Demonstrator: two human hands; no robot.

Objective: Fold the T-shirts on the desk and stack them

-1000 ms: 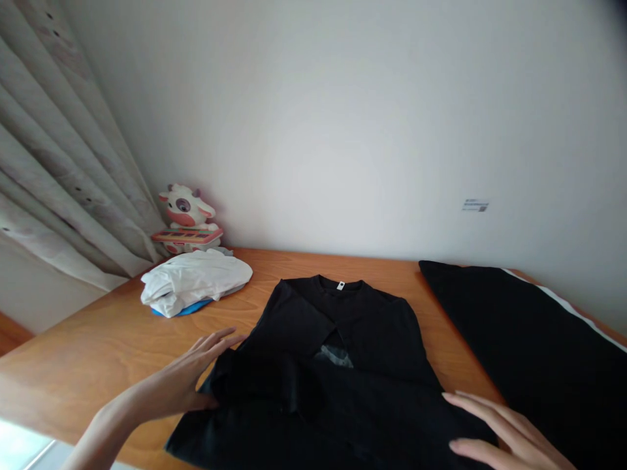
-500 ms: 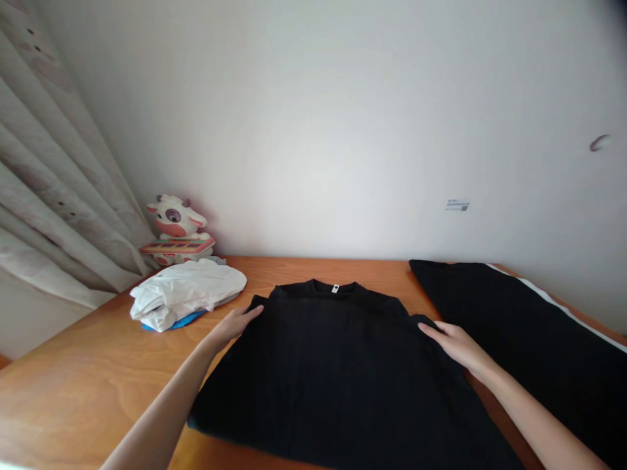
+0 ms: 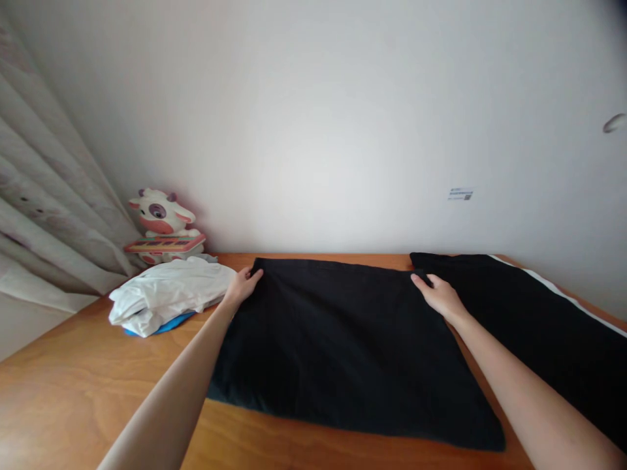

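Observation:
A black T-shirt point(image 3: 343, 346) lies across the wooden table in front of me, one edge stretched nearly straight at the far side. My left hand point(image 3: 243, 284) pinches the far left corner of that edge between thumb and fingers. At the far right corner, my right hand point(image 3: 437, 294) grips the cloth the same way. The shirt's collar and white label are hidden under the black cloth.
To the left, a white crumpled garment point(image 3: 171, 290) rests on a blue cloth point(image 3: 174, 323), with a cow-shaped toy keyboard point(image 3: 164, 225) behind. Black fabric with a white stripe point(image 3: 529, 320) lies right on the table point(image 3: 73, 391). A curtain point(image 3: 49, 196) hangs at left, before the wall.
Both hands have moved away from me toward the wall, carrying the shirt's edge over the collar, which showed before. The near edge of the cloth has also shifted farther away.

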